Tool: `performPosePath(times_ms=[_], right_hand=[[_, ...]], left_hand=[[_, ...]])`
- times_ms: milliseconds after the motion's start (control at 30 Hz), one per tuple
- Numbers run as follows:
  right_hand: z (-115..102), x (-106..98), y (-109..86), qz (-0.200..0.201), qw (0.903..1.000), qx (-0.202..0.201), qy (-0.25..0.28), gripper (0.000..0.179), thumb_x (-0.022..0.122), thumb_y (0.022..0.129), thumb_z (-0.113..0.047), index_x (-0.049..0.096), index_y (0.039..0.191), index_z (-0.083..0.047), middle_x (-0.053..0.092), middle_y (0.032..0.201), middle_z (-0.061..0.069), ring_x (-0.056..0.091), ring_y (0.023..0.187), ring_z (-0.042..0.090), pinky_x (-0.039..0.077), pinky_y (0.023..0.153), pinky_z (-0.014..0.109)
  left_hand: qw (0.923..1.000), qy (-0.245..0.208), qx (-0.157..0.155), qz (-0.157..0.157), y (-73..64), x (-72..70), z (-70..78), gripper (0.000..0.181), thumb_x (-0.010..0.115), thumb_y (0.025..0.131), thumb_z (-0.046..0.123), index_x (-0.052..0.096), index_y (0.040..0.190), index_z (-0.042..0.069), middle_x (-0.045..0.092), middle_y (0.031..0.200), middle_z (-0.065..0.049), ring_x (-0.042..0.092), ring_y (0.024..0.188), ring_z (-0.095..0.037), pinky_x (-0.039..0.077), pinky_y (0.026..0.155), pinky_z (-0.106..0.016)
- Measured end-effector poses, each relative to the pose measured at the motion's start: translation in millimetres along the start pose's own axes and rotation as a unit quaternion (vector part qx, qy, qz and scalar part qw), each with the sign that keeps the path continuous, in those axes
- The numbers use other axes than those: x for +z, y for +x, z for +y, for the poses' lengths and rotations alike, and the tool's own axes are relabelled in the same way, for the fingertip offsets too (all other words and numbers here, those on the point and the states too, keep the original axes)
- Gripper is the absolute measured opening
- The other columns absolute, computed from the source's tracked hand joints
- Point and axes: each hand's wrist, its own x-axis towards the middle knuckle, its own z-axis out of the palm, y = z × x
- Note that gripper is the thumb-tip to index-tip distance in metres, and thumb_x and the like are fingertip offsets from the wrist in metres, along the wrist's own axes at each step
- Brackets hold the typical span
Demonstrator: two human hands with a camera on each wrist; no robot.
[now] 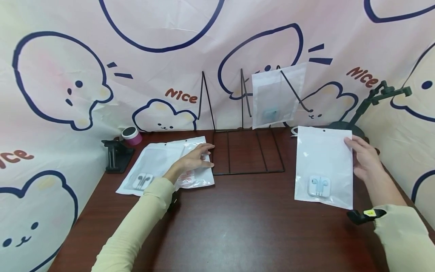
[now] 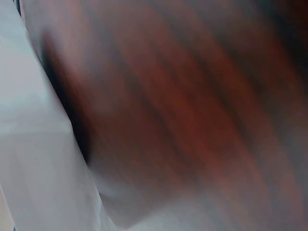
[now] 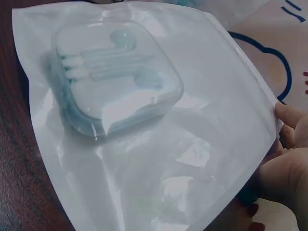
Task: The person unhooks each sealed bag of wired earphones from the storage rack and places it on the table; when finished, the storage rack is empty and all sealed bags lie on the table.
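Observation:
My right hand (image 1: 368, 160) pinches a white zip bag (image 1: 323, 155) by its right edge, holding it upright over the right of the table. Boxed wired earphones (image 3: 115, 77) show through its lower part. My left hand (image 1: 195, 158) hovers with loosely spread fingers over a second bag (image 1: 202, 179), beside the left edge of a black wire rack (image 1: 248, 173); nothing shows between its fingers. Another bag with boxed earphones (image 1: 149, 160) lies overlapping at its left. One more bag (image 1: 275, 90) hangs on the rack's right hook. The left wrist view is blurred.
A black stand (image 1: 115, 156) and a pink jar with a dark-topped lid (image 1: 132, 136) stand at the table's back left. At the back right is a dark green jointed stand (image 1: 365, 104). A patterned cloth (image 1: 153, 68) hangs behind the table.

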Motion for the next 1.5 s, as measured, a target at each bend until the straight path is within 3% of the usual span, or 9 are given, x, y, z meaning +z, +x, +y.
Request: performPosePath(times_ms=[167, 367, 500, 633, 733, 833, 967, 1233, 1500], right_hand=[[12.8, 2.9, 9.9, 0.013, 0.9968, 0.018, -0.077, 0.078, 0.077, 0.093, -0.044, 0.039, 0.161, -0.033, 0.052, 0.124, -0.017, 0.058, 0.101, 0.003, 0.058, 0.072, 0.018], [22.2, 8.2, 19.3, 0.019, 0.9918, 0.047, -0.118, 0.084, 0.075, 0.094, -0.046, 0.031, 0.165, -0.030, 0.029, 0.164, -0.003, 0.045, 0.110, 0.007, 0.055, 0.073, 0.016], [26.8, 11.0, 24.1, 0.013, 0.9888, 0.048, -0.140, 0.087, 0.075, 0.094, -0.046, 0.029, 0.165, -0.026, 0.024, 0.168, -0.001, 0.044, 0.110, 0.006, 0.051, 0.077, 0.017], [29.0, 11.9, 26.8, 0.015, 0.9834, 0.049, -0.174, 0.088, 0.072, 0.095, -0.050, 0.027, 0.166, -0.024, 0.020, 0.172, -0.002, 0.043, 0.128, 0.013, 0.045, 0.103, 0.025], [29.9, 13.3, 27.8, 0.005, 0.9775, 0.046, -0.206, 0.087, 0.066, 0.099, -0.052, 0.023, 0.167, -0.019, 0.010, 0.175, 0.002, 0.027, 0.152, 0.024, 0.027, 0.125, 0.038], [30.3, 14.8, 27.4, -0.010, 0.9733, 0.036, -0.227, 0.085, 0.058, 0.103, -0.052, 0.019, 0.167, -0.013, 0.005, 0.176, 0.005, 0.010, 0.160, 0.029, 0.014, 0.129, 0.046], [29.8, 15.2, 25.6, -0.016, 0.9730, 0.029, -0.229, 0.081, 0.056, 0.105, -0.050, 0.020, 0.166, -0.011, 0.006, 0.175, 0.005, 0.009, 0.160, 0.028, 0.012, 0.128, 0.044], [30.3, 15.0, 23.3, -0.012, 0.9684, 0.010, -0.249, 0.077, 0.054, 0.105, -0.053, 0.027, 0.165, -0.014, 0.017, 0.174, 0.007, 0.031, 0.149, 0.021, 0.023, 0.127, 0.040], [31.4, 16.6, 20.8, 0.000, 0.9851, -0.022, -0.170, 0.079, 0.060, 0.102, -0.051, 0.032, 0.163, -0.009, 0.038, 0.166, 0.002, 0.039, 0.150, 0.018, 0.031, 0.120, 0.026]], left_hand=[[1.0000, -0.002, -0.003, 0.001, 0.4, 0.4, -0.3, 0.084, 0.077, 0.093, 0.018, 0.031, 0.164, 0.016, 0.025, 0.166, -0.010, 0.044, 0.142, -0.035, 0.039, 0.118, -0.050], [1.0000, 0.004, -0.008, -0.001, 1.2, 0.5, -0.1, 0.084, 0.077, 0.094, 0.019, 0.031, 0.164, 0.017, 0.025, 0.167, -0.009, 0.044, 0.141, -0.035, 0.038, 0.118, -0.050], [1.0000, 0.006, -0.008, -0.001, 0.5, 0.5, 0.2, 0.083, 0.076, 0.095, 0.019, 0.030, 0.164, 0.016, 0.024, 0.167, -0.008, 0.044, 0.141, -0.034, 0.038, 0.118, -0.049], [1.0000, 0.009, -0.003, -0.001, 0.3, 0.4, -0.2, 0.084, 0.076, 0.095, 0.019, 0.030, 0.164, 0.015, 0.024, 0.168, -0.008, 0.044, 0.141, -0.033, 0.038, 0.118, -0.049], [1.0000, 0.009, 0.002, -0.002, 0.4, 0.5, -0.9, 0.084, 0.075, 0.095, 0.019, 0.029, 0.164, 0.014, 0.022, 0.168, -0.008, 0.044, 0.142, -0.033, 0.038, 0.118, -0.049], [0.9999, 0.015, 0.005, -0.003, 0.7, 0.4, -1.9, 0.083, 0.075, 0.095, 0.019, 0.029, 0.164, 0.014, 0.021, 0.169, -0.008, 0.044, 0.142, -0.033, 0.038, 0.118, -0.049], [0.9998, 0.018, 0.003, -0.003, 0.6, 0.4, -1.7, 0.083, 0.074, 0.095, 0.020, 0.029, 0.165, 0.015, 0.020, 0.170, -0.008, 0.043, 0.143, -0.033, 0.038, 0.118, -0.049], [1.0000, 0.006, -0.002, -0.001, -0.2, 0.1, 0.3, 0.082, 0.075, 0.096, 0.019, 0.030, 0.164, 0.016, 0.019, 0.170, -0.006, 0.042, 0.144, -0.033, 0.038, 0.118, -0.049], [1.0000, 0.006, -0.004, 0.000, -1.0, 0.7, 1.8, 0.082, 0.075, 0.095, 0.019, 0.030, 0.164, 0.015, 0.021, 0.169, -0.008, 0.042, 0.144, -0.034, 0.037, 0.118, -0.050]])
